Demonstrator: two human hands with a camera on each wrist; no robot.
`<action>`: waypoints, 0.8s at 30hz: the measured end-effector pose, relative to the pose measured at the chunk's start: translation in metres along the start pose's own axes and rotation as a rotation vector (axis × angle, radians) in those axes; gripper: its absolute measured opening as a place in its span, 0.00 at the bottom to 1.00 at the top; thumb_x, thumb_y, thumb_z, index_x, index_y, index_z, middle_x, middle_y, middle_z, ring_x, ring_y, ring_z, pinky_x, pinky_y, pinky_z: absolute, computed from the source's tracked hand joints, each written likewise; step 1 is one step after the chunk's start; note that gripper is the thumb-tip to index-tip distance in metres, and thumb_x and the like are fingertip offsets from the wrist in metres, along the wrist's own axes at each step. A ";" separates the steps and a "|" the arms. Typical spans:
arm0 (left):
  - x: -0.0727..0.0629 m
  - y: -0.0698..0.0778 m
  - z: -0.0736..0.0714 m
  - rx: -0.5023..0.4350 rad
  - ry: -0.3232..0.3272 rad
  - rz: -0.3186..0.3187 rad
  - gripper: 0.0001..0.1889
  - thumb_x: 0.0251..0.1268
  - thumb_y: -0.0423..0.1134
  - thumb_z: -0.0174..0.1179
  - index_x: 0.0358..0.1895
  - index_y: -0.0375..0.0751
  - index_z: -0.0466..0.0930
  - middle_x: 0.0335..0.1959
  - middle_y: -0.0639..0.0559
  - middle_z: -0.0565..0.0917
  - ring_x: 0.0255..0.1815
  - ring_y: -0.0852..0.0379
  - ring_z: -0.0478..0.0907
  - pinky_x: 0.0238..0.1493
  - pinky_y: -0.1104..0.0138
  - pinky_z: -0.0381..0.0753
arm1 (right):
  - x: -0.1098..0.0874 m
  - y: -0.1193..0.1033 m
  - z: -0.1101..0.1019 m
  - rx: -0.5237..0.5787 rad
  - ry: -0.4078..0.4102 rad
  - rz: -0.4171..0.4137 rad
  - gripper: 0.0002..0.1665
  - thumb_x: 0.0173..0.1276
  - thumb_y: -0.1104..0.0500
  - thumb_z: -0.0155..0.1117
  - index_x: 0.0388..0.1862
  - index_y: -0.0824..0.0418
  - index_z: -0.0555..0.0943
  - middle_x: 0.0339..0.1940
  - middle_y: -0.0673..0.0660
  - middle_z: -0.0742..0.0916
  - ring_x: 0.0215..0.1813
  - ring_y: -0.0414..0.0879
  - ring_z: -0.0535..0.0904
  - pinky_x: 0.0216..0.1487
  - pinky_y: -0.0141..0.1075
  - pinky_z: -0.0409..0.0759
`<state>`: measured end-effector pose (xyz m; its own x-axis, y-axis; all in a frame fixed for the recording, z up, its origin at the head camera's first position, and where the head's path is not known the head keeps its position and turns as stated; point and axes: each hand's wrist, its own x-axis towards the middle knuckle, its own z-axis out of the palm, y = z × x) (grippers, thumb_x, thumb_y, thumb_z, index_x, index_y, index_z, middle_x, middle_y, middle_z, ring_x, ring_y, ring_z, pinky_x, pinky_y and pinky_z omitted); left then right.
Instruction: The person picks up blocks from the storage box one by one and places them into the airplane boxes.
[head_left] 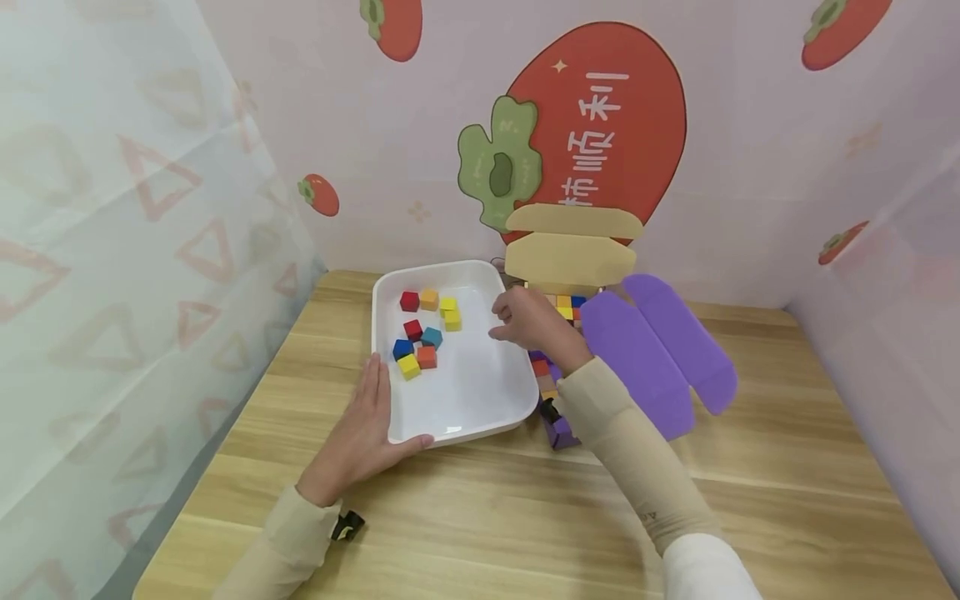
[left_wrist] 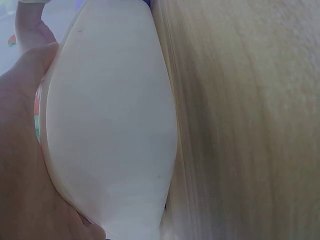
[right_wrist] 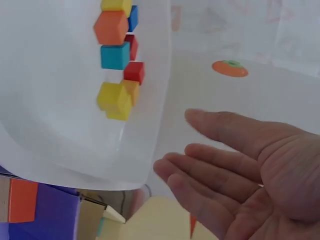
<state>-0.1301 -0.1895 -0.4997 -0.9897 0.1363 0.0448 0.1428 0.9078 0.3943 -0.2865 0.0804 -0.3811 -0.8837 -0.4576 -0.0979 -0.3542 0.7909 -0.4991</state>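
Several small coloured cubes sit in the left half of a white tray (head_left: 468,396). They include a teal cube (head_left: 431,337), an orange cube (head_left: 427,357), a blue cube (head_left: 402,348) and two touching yellow cubes (right_wrist: 114,100). My left hand (head_left: 358,433) rests on the tray's near-left corner, its fingers straight along the left rim and its thumb on the front rim. Over the tray's right rim hovers my right hand (head_left: 528,318), its fingers loosely bent and nothing between them in the right wrist view.
Right of the tray stands a box holding more coloured blocks (head_left: 542,369), partly hidden by the right arm. Its purple flap (head_left: 637,358) spreads over the wooden table (head_left: 480,517), and a beige flap (head_left: 570,260) stands up at the back. A patterned wall closes the far side.
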 end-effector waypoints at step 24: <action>0.001 0.001 0.001 0.004 0.003 0.000 0.74 0.53 0.83 0.60 0.87 0.36 0.33 0.90 0.39 0.34 0.90 0.35 0.39 0.78 0.37 0.65 | 0.099 -0.007 0.067 0.183 0.050 0.166 0.27 0.71 0.61 0.75 0.67 0.66 0.82 0.62 0.60 0.86 0.59 0.54 0.80 0.67 0.48 0.85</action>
<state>-0.1310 -0.1880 -0.5003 -0.9897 0.1349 0.0477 0.1427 0.9093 0.3909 -0.3507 0.0027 -0.4454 -0.9408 -0.3033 -0.1514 -0.1455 0.7646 -0.6279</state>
